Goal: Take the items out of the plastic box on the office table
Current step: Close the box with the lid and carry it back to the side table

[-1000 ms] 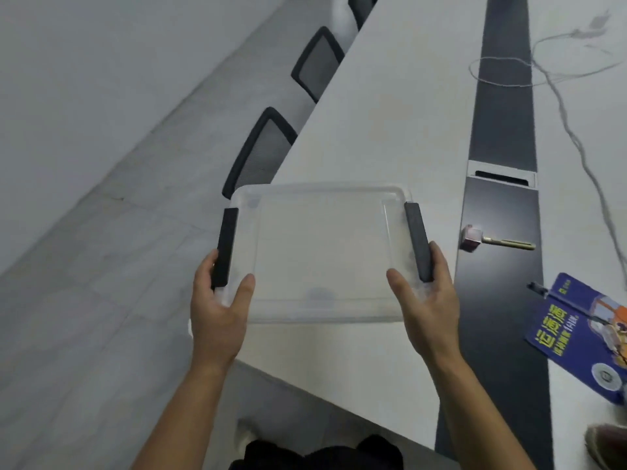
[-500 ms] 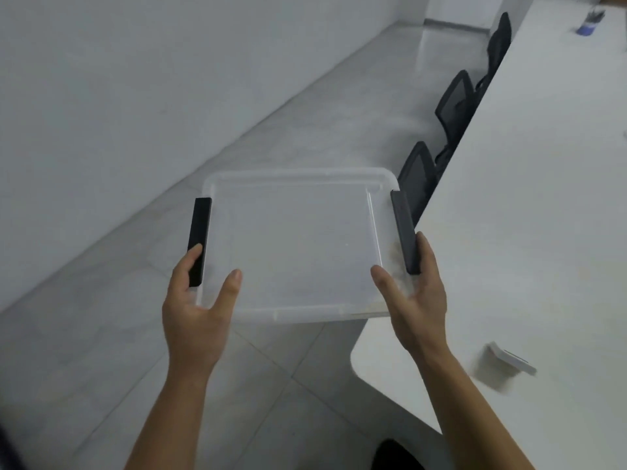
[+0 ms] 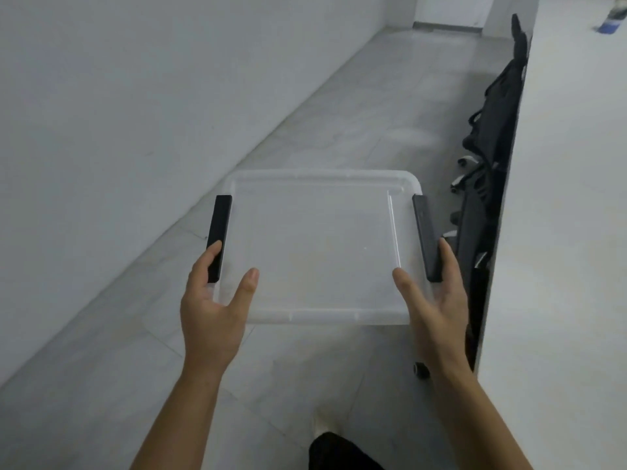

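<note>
A clear plastic lid (image 3: 319, 245) with a black clip on each side hangs in the air over the floor, left of the table. My left hand (image 3: 213, 307) grips its near left corner, thumb on top and fingers by the left black clip (image 3: 219, 232). My right hand (image 3: 432, 300) holds the near right corner beside the right black clip (image 3: 425, 235). Nothing lies on the lid. The box itself is out of view.
The white office table (image 3: 559, 232) runs along the right edge. Black office chairs (image 3: 485, 157) are tucked against its left side. A grey tiled floor (image 3: 305, 113) and a white wall (image 3: 118, 96) lie to the left. A small blue object (image 3: 610, 25) sits far off on the table.
Both hands have carried the lid leftward, from over the table to over the floor. The view has swung left, so the card and key on the table are gone from sight.
</note>
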`<state>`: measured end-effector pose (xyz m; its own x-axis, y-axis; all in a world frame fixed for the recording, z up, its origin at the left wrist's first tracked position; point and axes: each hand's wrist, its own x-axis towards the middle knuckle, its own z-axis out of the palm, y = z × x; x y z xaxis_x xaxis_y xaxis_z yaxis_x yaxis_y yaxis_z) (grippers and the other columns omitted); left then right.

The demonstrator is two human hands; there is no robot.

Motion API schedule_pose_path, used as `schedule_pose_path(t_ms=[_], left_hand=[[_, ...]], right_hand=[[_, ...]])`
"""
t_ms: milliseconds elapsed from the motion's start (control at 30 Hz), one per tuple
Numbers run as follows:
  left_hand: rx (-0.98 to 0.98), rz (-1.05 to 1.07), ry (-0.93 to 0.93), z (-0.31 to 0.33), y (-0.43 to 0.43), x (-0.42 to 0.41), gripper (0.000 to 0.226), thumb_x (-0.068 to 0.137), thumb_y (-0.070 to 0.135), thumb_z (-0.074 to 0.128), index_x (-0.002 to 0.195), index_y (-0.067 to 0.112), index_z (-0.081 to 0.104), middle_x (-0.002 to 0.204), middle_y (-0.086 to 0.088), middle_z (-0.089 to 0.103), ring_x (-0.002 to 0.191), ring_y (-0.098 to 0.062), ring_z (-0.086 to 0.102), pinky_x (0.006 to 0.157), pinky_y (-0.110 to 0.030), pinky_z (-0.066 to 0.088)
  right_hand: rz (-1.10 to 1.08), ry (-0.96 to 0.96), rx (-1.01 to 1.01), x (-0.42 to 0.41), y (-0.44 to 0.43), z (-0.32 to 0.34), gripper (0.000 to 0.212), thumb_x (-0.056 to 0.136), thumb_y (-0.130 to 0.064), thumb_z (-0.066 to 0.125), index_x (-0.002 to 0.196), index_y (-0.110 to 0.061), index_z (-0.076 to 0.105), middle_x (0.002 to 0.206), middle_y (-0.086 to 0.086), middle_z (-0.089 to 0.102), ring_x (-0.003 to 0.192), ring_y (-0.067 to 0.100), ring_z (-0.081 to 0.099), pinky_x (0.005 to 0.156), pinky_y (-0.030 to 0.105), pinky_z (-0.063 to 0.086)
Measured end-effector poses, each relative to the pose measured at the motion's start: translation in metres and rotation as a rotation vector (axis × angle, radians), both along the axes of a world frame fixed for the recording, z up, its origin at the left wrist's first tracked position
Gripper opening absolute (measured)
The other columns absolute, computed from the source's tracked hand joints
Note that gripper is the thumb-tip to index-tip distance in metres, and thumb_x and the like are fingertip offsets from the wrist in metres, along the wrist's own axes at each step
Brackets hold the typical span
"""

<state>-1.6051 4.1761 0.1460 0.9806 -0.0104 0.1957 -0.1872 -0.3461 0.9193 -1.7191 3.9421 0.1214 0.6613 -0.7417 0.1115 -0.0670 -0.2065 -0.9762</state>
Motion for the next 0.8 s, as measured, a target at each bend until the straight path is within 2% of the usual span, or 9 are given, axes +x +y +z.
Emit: schedule_pose_path(t_ms=[133,233,300,433,533,600,700,800], left_hand=[[-0.022,-0.022,-0.023,0.016,-0.024,0.1,0.06,0.085,0.029,0.076,0.14,0.024,0.053,0.132,0.012,0.059,0.117,0.007,0.056,0.098,-0.012,0.045],[-0.026,-0.041,-0.044,0.02,-0.042,0.17,0.059,0.086,0.026,0.075,0.14,0.021,0.053,0.129,0.012,0.059,0.107,0.021,0.053,0.089,-0.002,0.042],[-0.04,-0.057,-0.05,0.017,-0.056,0.22,0.059,0.085,0.025,0.075,0.14,0.021,0.053,0.128,0.013,0.059,0.107,0.023,0.053,0.088,-0.001,0.041],[-0.064,-0.076,-0.057,0.005,-0.091,0.333,0.059,0.085,0.026,0.076,0.139,0.021,0.054,0.131,0.012,0.059,0.112,0.018,0.053,0.094,-0.006,0.043],[-0.088,-0.113,-0.038,0.001,-0.127,0.422,0.059,0.085,0.027,0.076,0.14,0.022,0.054,0.135,0.01,0.059,0.123,0.001,0.055,0.106,-0.029,0.045],[-0.083,-0.155,-0.025,0.004,-0.156,0.479,0.06,0.085,0.028,0.076,0.14,0.022,0.054,0.136,0.009,0.059,0.126,-0.004,0.055,0.108,-0.036,0.045],[-0.072,-0.249,-0.024,0.01,-0.215,0.554,0.059,0.085,0.029,0.076,0.14,0.023,0.053,0.136,0.008,0.059,0.127,-0.006,0.054,0.109,-0.037,0.044],[-0.066,-0.377,-0.016,0.013,-0.286,0.611,0.059,0.086,0.029,0.075,0.14,0.021,0.053,0.135,0.01,0.059,0.126,-0.003,0.054,0.107,-0.031,0.045]], right_hand=[[-0.033,-0.033,-0.021,0.096,-0.021,0.02,0.082,0.079,-0.035,0.068,0.152,-0.017,0.034,0.123,-0.043,0.034,0.107,-0.04,0.031,0.085,-0.009,0.026],[-0.035,-0.053,-0.036,0.161,-0.037,0.033,0.08,0.079,-0.03,0.069,0.151,-0.018,0.035,0.12,-0.043,0.036,0.106,-0.038,0.035,0.084,-0.008,0.028],[-0.043,-0.051,-0.055,0.208,-0.049,0.033,0.079,0.08,-0.027,0.07,0.15,-0.018,0.035,0.12,-0.042,0.037,0.105,-0.037,0.036,0.084,-0.008,0.029],[-0.08,-0.052,-0.065,0.315,-0.081,0.026,0.082,0.078,-0.031,0.069,0.151,-0.018,0.035,0.123,-0.04,0.038,0.108,-0.037,0.035,0.086,-0.007,0.028],[-0.117,-0.034,-0.093,0.395,-0.111,0.025,0.083,0.078,-0.034,0.069,0.151,-0.017,0.034,0.124,-0.041,0.037,0.109,-0.037,0.035,0.088,-0.007,0.028],[-0.174,-0.027,-0.092,0.439,-0.133,0.031,0.082,0.078,-0.034,0.069,0.151,-0.018,0.035,0.13,-0.033,0.044,0.109,-0.034,0.037,0.088,-0.006,0.03],[-0.282,-0.023,-0.101,0.492,-0.176,0.041,0.086,0.078,-0.034,0.071,0.153,-0.016,0.033,0.14,-0.017,0.044,0.112,-0.033,0.037,0.092,-0.005,0.03],[-0.399,-0.014,-0.083,0.526,-0.225,0.043,0.082,0.084,-0.026,0.074,0.154,-0.017,0.032,0.135,-0.028,0.042,0.111,-0.034,0.037,0.09,-0.005,0.031]])
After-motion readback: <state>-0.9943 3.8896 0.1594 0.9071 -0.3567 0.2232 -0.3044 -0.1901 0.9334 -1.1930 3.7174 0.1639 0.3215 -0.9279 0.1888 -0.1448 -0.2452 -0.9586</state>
